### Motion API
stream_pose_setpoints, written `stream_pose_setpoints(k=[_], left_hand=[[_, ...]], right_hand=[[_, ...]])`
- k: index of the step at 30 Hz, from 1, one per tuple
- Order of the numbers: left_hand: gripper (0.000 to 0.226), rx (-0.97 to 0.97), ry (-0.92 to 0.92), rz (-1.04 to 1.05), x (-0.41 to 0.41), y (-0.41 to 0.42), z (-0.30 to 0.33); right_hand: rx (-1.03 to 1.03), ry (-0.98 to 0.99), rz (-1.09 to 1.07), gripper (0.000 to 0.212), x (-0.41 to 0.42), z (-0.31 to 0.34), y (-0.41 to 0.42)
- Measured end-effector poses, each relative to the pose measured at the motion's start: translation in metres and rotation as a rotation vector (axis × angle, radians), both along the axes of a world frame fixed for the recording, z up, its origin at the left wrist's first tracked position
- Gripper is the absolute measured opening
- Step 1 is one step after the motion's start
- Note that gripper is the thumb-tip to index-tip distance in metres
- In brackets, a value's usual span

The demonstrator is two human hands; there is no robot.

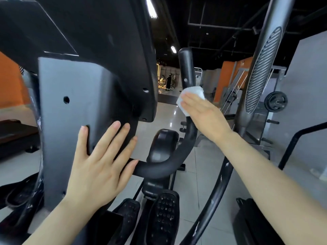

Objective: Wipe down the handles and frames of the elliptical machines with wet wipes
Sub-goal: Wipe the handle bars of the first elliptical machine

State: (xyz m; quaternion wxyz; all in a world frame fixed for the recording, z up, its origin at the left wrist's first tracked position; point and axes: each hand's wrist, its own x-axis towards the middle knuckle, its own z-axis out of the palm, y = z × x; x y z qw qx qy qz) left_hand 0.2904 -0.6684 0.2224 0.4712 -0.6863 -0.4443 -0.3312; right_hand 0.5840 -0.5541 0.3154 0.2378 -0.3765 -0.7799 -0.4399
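Note:
A black curved handle (pixel 185 71) of the elliptical machine rises in the middle of the view. My right hand (pixel 203 114) presses a white wet wipe (pixel 192 95) against this handle about halfway up, fingers extended over the wipe. My left hand (pixel 99 165) lies flat with spread fingers on the grey console column (pixel 70 106) of the machine, its thumb near the lower bend of the handle (pixel 159 168). The black console back (pixel 99 29) fills the upper left.
Black studded pedals (pixel 164 216) sit below between my arms. A long grey swing arm with a ribbed grip (pixel 263 69) stands at the right. A weight plate rack (pixel 276 103) is behind it. A distant person (pixel 169 82) stands far down the tiled floor.

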Motion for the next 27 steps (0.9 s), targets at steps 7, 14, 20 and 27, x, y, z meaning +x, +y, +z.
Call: stream_pose_setpoints(k=[7,14,20,27], left_hand=[[0.047,-0.004,-0.015,-0.001,0.0,0.0,-0.001],[0.047,-0.009,-0.019,0.0,0.002,-0.002,-0.001],[0.048,-0.009,-0.019,0.005,0.002,-0.002,0.0],[0.048,0.016,-0.027,0.006,0.001,0.0,-0.001]], right_hand=[[-0.433,0.632,0.186,0.031,0.001,-0.1,-0.045],[-0.878,0.987,0.389,0.045,-0.013,-0.085,-0.11],[-0.267,0.834,0.251,0.033,-0.007,-0.025,-0.065],[-0.37,0.887,0.12,0.04,-0.013,-0.081,-0.04]])
